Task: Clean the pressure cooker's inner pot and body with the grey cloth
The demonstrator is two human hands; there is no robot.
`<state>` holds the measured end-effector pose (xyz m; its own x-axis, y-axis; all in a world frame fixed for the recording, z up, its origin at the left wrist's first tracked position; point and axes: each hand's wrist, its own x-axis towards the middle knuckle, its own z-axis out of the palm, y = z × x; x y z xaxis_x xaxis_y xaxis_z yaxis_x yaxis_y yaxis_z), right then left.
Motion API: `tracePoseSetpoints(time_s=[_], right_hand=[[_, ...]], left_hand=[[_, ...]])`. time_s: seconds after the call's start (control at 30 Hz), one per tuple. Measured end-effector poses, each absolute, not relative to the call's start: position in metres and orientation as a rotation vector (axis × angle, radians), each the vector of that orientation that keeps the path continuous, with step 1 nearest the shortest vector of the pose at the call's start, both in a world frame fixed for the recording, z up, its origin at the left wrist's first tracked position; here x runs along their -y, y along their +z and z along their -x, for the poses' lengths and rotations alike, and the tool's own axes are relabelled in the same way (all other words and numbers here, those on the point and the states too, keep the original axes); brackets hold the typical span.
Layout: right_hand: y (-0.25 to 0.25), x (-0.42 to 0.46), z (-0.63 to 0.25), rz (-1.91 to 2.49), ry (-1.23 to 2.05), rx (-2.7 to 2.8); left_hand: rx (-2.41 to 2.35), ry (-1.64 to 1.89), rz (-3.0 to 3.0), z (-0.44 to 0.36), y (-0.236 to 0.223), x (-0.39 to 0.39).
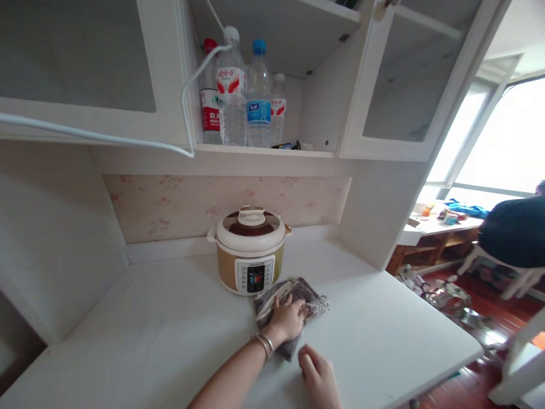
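Observation:
My left hand point(287, 321), with silver bangles at its wrist, presses down on a folded grey-brown cloth point(309, 292) and grips it, its fingers bent into the fabric. The cloth lies on the white countertop point(170, 335), right at the front foot of an electric pressure cooker point(251, 250). That cooker is white and gold, its lid on, with a dark control panel facing me. My right hand point(317, 372) is closed in a loose fist just below the cloth, apart from it, and I see nothing in it.
Above, an open cupboard shelf point(264, 149) carries several plastic bottles point(259, 96). A white cable point(106, 136) hangs across the left cabinet door. To the right, past the counter's edge, metal pots point(447, 298) stand on the floor, and a person in dark clothing point(517, 233) sits near the window.

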<state>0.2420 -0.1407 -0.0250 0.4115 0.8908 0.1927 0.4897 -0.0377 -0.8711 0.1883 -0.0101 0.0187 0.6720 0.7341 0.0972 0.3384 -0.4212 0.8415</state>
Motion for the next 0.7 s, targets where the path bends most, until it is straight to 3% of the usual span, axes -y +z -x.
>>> tracePoseSetpoints(time_s=[0.13,0.33,0.5,0.7], right_hand=[[-0.025,0.164,-0.254,1.665,0.358,1.298],[0.019,0.137,-0.264,1.847,0.096,1.197],[0.005,0.126,-0.297,2.251,-0.067,1.371],[-0.024,0.143,-0.339,2.174,0.090,1.783]], left_hand=[[-0.747,0.598,-1.453,-0.219,0.022,0.019],[-0.698,0.652,-0.995,-0.228,0.053,0.039],[-0.740,0.973,-1.040,-0.137,0.067,0.009],[-1.232,1.459,-1.104,-0.006,0.064,-0.095]])
